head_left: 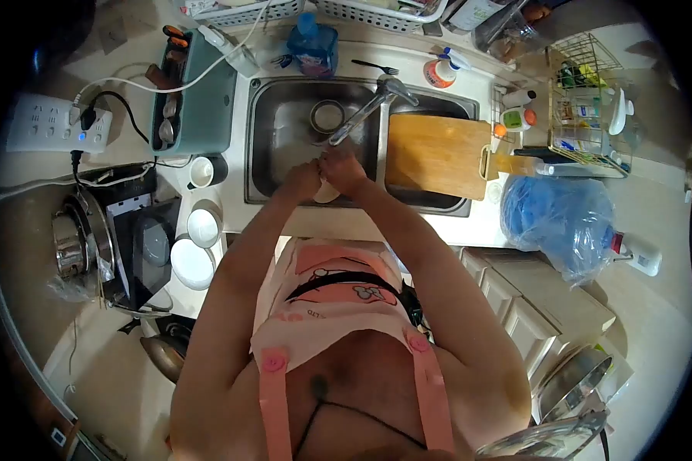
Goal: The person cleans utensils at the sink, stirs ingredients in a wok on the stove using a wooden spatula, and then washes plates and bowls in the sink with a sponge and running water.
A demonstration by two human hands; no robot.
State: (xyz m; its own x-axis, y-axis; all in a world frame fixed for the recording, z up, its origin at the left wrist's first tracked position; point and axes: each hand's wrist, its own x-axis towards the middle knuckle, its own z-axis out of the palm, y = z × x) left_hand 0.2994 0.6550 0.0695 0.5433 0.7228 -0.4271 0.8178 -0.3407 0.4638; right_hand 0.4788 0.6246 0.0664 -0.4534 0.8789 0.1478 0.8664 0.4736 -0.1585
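Observation:
My left hand and my right hand are close together over the near part of the left sink basin. Both are closed, with fingers curled in toward each other. Just below them shows a pale, round-edged thing, mostly covered by the hands; its kind is unclear. The faucet reaches over the basin, its end right above my right hand. Deeper in the same basin, a round drain fitting or strainer is visible.
A wooden cutting board lies across the right basin. Behind the sink stand a blue bottle and a spray bottle, with a black fork between. White bowls sit at left; a blue plastic bag lies at right.

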